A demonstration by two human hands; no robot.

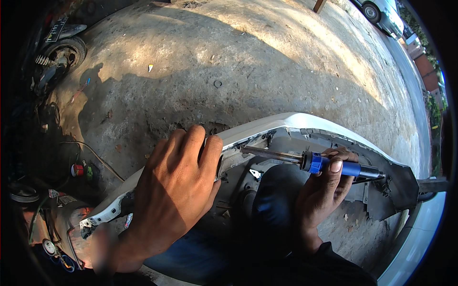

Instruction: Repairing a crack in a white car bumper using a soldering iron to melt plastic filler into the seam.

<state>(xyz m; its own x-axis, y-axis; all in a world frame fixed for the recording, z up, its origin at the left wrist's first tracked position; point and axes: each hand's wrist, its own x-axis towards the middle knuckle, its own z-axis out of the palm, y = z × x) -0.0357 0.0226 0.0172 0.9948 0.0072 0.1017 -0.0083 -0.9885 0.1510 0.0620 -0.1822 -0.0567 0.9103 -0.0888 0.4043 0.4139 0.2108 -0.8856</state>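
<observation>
A white car bumper (293,120) curves across my lap, its dark inner side turned toward me. My left hand (179,183) is closed over the bumper's upper edge, left of the middle, with the fingers over the far side and the thumb on the inside. In my right hand (329,186) is a blue soldering iron (315,163), held by its handle with the metal shaft pointing left. Its tip meets or nearly meets the inner edge of the bumper, just right of my left hand. Exact contact at the tip cannot be made out.
My knee (276,193) is under the bumper's inner side. A motorcycle wheel (67,52) stands at the far left. An air compressor (78,238) with a gauge (48,247) sits at the lower left. A cable (102,159) lies on the concrete ground. A parked car (381,14) shows at the top right.
</observation>
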